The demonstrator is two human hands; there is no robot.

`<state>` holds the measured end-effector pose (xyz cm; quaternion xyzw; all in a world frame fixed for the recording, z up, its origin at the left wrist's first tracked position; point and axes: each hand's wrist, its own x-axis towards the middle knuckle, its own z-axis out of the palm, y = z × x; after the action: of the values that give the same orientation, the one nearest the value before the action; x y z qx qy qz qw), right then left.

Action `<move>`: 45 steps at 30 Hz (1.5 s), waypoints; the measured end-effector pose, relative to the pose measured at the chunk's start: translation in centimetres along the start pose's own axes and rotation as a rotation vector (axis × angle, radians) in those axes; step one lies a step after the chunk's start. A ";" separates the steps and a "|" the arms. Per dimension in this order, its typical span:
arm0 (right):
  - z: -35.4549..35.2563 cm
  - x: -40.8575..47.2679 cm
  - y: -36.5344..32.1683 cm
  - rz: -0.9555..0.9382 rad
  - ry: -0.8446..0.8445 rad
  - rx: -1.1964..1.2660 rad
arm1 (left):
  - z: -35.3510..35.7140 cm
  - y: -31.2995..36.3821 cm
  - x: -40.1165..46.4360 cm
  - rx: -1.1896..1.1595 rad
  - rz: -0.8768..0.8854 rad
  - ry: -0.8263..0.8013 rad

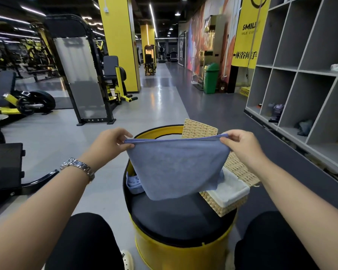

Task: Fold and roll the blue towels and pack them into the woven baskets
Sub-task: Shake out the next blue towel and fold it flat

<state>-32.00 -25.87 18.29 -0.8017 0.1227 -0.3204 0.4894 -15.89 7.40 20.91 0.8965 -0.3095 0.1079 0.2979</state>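
Note:
A blue towel [176, 166] hangs doubled over in the air above a round stool [176, 217] with a black cushion. My left hand [113, 141] pinches its top left corner and my right hand [240, 143] pinches its top right corner, so the upper edge is stretched between them. Behind the towel, on the right of the stool, stands a woven basket [222, 207] with a white lining [230, 190]. A second woven basket [199, 128] shows behind the towel's top edge. More crumpled blue towel [133, 182] lies at the stool's left, partly hidden.
A second yellow round stool [156, 133] stands just beyond. Grey cubby shelves [300, 75] line the right side. Gym machines [82, 75] and a weight plate [37, 102] fill the left. A green bin [211, 78] stands by the far wall. My knees frame the stool.

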 end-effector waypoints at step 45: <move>13.1 0.1 25.4 -0.249 -0.670 -0.743 | 21.9 -18.8 -4.8 0.211 0.005 -0.562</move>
<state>-20.61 -29.10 -7.70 -0.9887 -0.0317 -0.0366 0.1419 -7.83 8.44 -7.25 0.9166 -0.3690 -0.1122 0.1053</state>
